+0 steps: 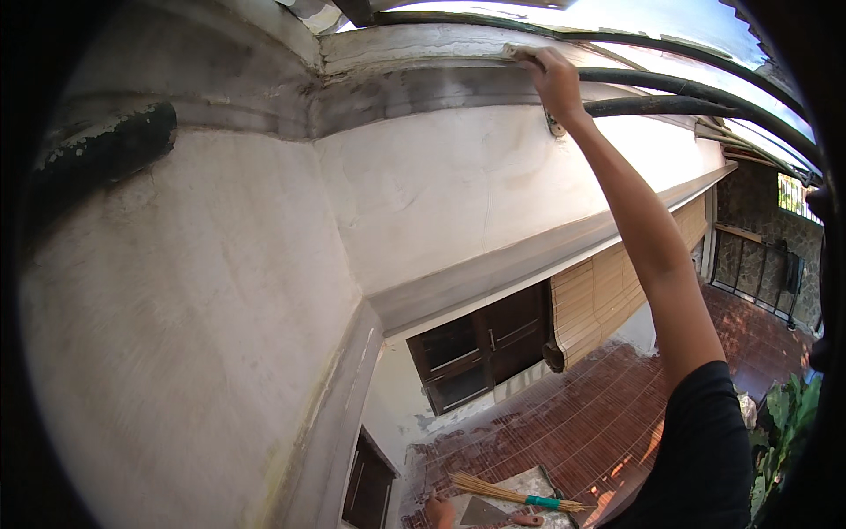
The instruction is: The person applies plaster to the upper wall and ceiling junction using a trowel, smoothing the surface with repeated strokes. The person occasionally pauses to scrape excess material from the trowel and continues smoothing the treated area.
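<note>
My right hand [555,81] is raised high against the wall's upper ledge [414,51]. Its fingers are closed round a small pale block-like piece [514,52], which meets the ledge; its exact kind cannot be made out. Low in the picture, only part of my left hand [439,510] shows, with its fingers curled; whatever it may grip is hidden. Beside it lies a trowel [481,512] with a grey blade and brown handle. A stick broom [502,490] bound with a green band lies just beyond, on a pale dusty surface.
Dark pipes [670,106] run from the wall to the right near my raised forearm. A thick dark pipe end [132,145] juts out at left. Below are a moulding [493,264], a rolled bamboo blind [599,300], dark shutters [480,346], red tiles [582,414] and plants [789,423].
</note>
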`<control>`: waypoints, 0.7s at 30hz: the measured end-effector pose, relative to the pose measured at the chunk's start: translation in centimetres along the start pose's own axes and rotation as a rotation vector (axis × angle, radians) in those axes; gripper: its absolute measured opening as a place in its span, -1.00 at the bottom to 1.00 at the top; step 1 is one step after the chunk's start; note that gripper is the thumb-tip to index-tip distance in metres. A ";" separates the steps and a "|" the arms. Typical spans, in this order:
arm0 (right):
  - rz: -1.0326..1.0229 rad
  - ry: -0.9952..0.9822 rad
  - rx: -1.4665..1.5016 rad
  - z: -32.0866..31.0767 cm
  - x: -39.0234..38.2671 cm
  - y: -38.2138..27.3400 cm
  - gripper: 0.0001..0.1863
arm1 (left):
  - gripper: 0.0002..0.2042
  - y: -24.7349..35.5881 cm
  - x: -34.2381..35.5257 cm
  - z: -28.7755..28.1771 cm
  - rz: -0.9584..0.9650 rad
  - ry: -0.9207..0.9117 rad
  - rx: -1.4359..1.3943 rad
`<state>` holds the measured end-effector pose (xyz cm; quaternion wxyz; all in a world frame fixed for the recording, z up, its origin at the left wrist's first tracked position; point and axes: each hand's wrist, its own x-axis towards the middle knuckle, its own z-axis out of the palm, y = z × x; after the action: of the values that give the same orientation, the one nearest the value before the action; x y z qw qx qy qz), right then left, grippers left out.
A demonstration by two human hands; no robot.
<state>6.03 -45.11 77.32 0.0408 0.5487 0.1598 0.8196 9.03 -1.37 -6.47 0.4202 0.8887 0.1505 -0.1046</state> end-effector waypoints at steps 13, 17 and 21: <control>-0.113 -0.056 0.003 0.8 -1.3 0.7 -0.73 | -0.55 -2.1 1.6 1.4 0.013 0.037 -0.052; -0.015 0.043 0.012 1.1 -1.0 0.2 -0.71 | -0.56 -1.2 0.4 0.6 -0.009 0.029 -0.056; -0.106 -0.014 0.065 1.5 -0.6 -0.1 -0.72 | -0.57 1.4 -3.0 -0.9 0.065 0.053 -0.032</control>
<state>7.64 -44.88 77.25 0.0673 0.5461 0.2149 0.8069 6.77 -1.99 -3.97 0.4335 0.8887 0.1345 -0.0651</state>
